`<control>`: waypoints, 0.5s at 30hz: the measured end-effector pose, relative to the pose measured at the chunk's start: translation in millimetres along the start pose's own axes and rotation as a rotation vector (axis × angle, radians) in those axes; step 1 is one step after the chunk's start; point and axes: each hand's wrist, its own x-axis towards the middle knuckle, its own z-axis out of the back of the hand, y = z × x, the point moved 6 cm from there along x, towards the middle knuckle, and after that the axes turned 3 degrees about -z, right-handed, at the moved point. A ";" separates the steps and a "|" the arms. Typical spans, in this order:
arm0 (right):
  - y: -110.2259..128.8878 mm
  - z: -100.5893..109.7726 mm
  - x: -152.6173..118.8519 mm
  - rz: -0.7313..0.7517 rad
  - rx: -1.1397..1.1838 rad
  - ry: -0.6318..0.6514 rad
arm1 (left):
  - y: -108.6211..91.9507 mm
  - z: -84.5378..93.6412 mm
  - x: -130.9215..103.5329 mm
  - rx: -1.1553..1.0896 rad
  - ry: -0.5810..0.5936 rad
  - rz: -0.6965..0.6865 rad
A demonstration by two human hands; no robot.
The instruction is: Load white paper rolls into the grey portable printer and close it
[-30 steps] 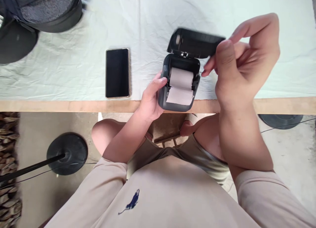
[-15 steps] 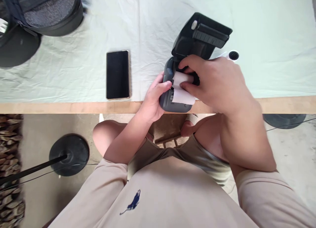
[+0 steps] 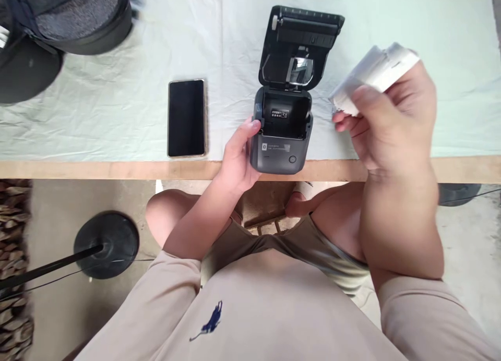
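Right hand (image 3: 391, 123) pinches the paper roll (image 3: 373, 74) up right of the label printer (image 3: 281, 136), axis slanted. Left hand (image 3: 238, 160) clasps its left side, bay empty.

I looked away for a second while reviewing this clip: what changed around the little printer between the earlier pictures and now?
The right hand took hold of the paper roll in the printer and lifted it out to the right; the compartment now sits empty. The lid stands open, tipped further back. The left hand keeps its grip on the printer's left side, and the phone has not moved.
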 end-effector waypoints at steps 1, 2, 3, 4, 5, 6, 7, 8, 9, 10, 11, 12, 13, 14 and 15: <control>-6.1 0.7 0.2 0.023 -0.040 -0.002 | -0.3 0.1 0.3 -0.004 -0.002 -0.003; -11.4 0.4 -0.3 0.040 -0.090 0.012 | -0.6 0.2 0.6 -0.008 -0.002 -0.007; -14.6 0.2 -1.5 0.075 -0.142 0.031 | -0.8 0.4 0.8 -0.012 -0.003 -0.010; -17.4 -0.7 -3.0 0.108 -0.203 0.063 | -0.8 0.6 1.0 -0.016 -0.004 -0.011; -20.0 -1.5 -4.8 0.142 -0.268 0.100 | -0.5 0.7 1.0 -0.020 -0.004 -0.007; -22.4 -1.5 -6.5 0.178 -0.334 0.127 | -0.1 0.9 1.0 -0.024 -0.006 -0.001; -25.3 -0.9 -7.9 0.208 -0.406 0.143 | 0.3 1.1 0.8 -0.028 -0.008 0.005; -29.4 0.0 -9.0 0.217 -0.488 0.155 | 0.4 1.1 0.6 -0.031 -0.009 0.007; -34.6 1.2 -9.6 0.201 -0.578 0.163 | 0.4 1.0 0.4 -0.032 -0.006 0.006; -39.8 2.6 -10.1 0.170 -0.668 0.168 | 0.4 0.8 0.3 -0.029 0.000 0.003; -43.5 4.0 -10.8 0.139 -0.745 0.171 | 0.1 0.5 0.2 -0.025 0.007 -0.003; -44.9 5.0 -11.8 0.112 -0.799 0.176 | -0.3 0.3 0.3 -0.020 0.015 -0.013; -43.2 5.7 -13.0 0.101 -0.824 0.182 | -0.7 0.4 0.4 -0.015 0.019 -0.022; -37.8 6.3 -14.4 0.116 -0.818 0.180 | -1.1 0.7 0.7 -0.010 0.019 -0.030; -28.4 7.9 -15.6 0.164 -0.787 0.157 | -1.6 1.0 0.9 -0.005 0.017 -0.040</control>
